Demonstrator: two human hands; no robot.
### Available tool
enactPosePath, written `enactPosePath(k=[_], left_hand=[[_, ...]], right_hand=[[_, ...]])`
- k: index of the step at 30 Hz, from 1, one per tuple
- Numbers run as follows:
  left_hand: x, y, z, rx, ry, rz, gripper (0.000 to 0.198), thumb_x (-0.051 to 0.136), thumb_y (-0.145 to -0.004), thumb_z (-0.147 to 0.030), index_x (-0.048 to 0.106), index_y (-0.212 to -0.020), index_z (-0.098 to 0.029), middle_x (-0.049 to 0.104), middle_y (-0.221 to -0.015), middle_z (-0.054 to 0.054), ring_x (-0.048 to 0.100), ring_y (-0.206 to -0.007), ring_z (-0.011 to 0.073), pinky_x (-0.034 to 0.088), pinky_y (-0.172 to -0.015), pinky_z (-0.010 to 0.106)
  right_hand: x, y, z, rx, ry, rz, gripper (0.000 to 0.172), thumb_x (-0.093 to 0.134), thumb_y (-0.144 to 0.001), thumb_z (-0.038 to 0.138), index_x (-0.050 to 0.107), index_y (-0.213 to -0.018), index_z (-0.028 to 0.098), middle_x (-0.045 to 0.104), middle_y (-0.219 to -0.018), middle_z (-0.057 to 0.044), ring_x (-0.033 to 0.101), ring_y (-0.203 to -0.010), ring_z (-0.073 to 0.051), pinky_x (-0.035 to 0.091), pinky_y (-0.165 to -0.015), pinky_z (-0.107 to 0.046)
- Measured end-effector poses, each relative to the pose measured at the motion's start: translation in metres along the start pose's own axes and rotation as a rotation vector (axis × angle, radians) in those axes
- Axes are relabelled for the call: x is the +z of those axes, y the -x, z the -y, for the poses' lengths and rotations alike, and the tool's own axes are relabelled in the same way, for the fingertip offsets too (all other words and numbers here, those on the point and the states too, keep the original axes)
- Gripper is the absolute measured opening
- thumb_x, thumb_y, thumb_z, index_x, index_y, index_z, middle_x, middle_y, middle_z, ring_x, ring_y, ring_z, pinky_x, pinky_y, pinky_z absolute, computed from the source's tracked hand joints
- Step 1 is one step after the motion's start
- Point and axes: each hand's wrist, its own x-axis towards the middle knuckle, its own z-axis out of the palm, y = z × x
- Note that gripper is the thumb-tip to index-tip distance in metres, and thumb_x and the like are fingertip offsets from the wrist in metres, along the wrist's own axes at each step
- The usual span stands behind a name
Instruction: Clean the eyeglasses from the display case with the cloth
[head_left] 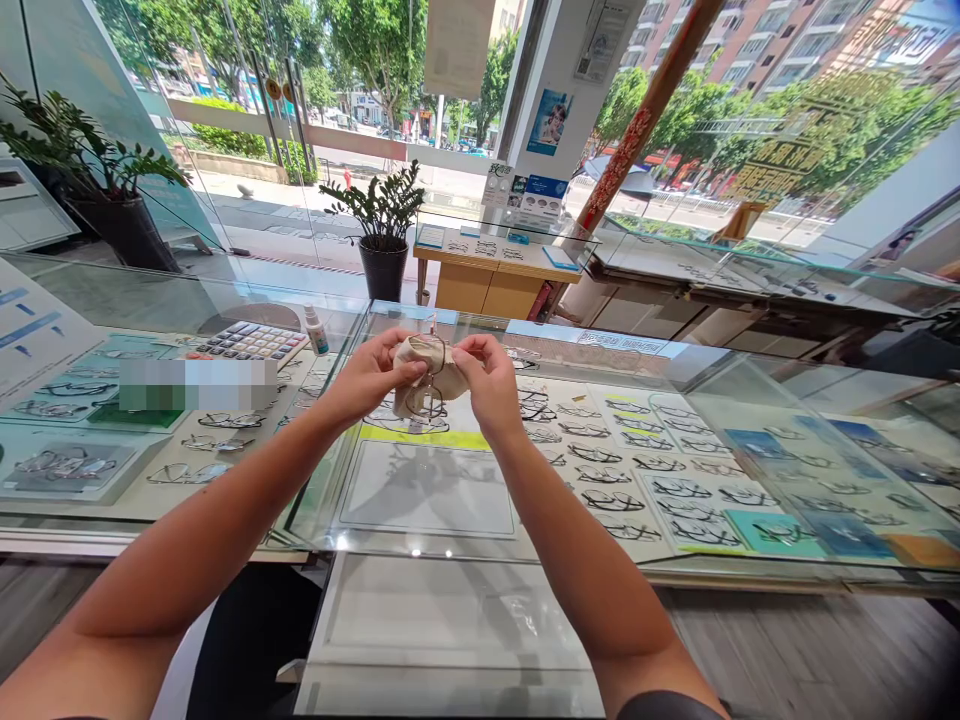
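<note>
Above the glass counter, my left hand (375,372) is closed on a beige cloth (409,398), its thumb pressed over the folds. A pair of thin-rimmed eyeglasses (427,402) is held up against the cloth, one lens partly covered by it. My right hand (491,385) pinches at the right side of the eyeglasses, where the cloth also spreads; its fingertips partly hide the grip. Both hands are close together, just apart from the glass top.
Under the glass top (427,545) lie several rows of eyeglasses (598,453). A spray bottle (316,332) stands at the left beside a tray of small items (251,340). Farther back are a potted plant (384,268) and a wooden display table (480,290).
</note>
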Motion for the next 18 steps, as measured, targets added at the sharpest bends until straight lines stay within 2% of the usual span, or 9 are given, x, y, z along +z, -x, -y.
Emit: enactPosePath(k=[2,4,7,12,15,18], left_hand=[[-0.003,-0.002,0.001,-0.011,0.024,-0.046,0.052,0.106,-0.076,-0.041,0.077,-0.11,-0.016,0.083,-0.093,0.005,0.074,-0.077,0.0172,0.056,-0.072,0.026],[-0.004,-0.004,0.002,-0.02,0.058,-0.079,0.053,0.107,-0.074,-0.042,0.078,-0.11,-0.015,0.084,-0.095,0.006,0.075,-0.081,0.0181,0.058,-0.078,0.028],[-0.003,-0.005,0.001,-0.031,0.117,-0.082,0.051,0.106,-0.075,-0.041,0.081,-0.111,-0.014,0.086,-0.1,0.009,0.078,-0.088,0.0208,0.059,-0.088,0.031],[0.002,-0.004,0.0,-0.043,0.17,-0.06,0.052,0.106,-0.075,-0.041,0.084,-0.115,-0.015,0.087,-0.111,0.013,0.081,-0.106,0.0281,0.059,-0.098,0.037],[0.004,-0.003,0.002,-0.051,0.202,-0.063,0.05,0.107,-0.074,-0.04,0.085,-0.112,-0.016,0.087,-0.11,0.012,0.081,-0.109,0.0275,0.059,-0.097,0.035],[0.005,-0.001,0.003,-0.072,0.216,-0.059,0.046,0.106,-0.076,-0.042,0.087,-0.111,-0.017,0.087,-0.109,0.011,0.08,-0.105,0.0252,0.059,-0.091,0.032]], right_hand=[[-0.002,0.001,0.002,-0.063,0.045,-0.077,0.019,0.069,-0.092,0.044,0.062,-0.092,0.027,0.068,-0.097,-0.002,0.062,-0.093,-0.022,0.051,-0.091,-0.037],[-0.002,0.004,0.006,-0.212,0.134,-0.131,0.018,0.067,-0.095,0.041,0.062,-0.085,0.027,0.065,-0.094,-0.002,0.06,-0.094,-0.023,0.049,-0.095,-0.041],[0.001,0.01,0.009,-0.345,0.246,-0.054,0.021,0.072,-0.096,0.039,0.07,-0.078,0.028,0.066,-0.097,-0.005,0.06,-0.103,-0.027,0.048,-0.105,-0.048],[0.009,0.016,0.0,-0.287,0.257,0.085,0.012,0.082,-0.093,0.041,0.086,-0.088,0.031,0.072,-0.127,-0.008,0.059,-0.129,-0.033,0.045,-0.121,-0.057],[0.009,0.013,-0.005,-0.216,0.183,0.142,0.015,0.083,-0.094,0.044,0.086,-0.089,0.031,0.071,-0.14,-0.007,0.057,-0.142,-0.035,0.04,-0.128,-0.06],[0.007,0.009,-0.007,-0.156,0.094,0.224,0.024,0.084,-0.094,0.053,0.084,-0.089,0.029,0.07,-0.146,-0.008,0.058,-0.148,-0.035,0.037,-0.132,-0.059]])
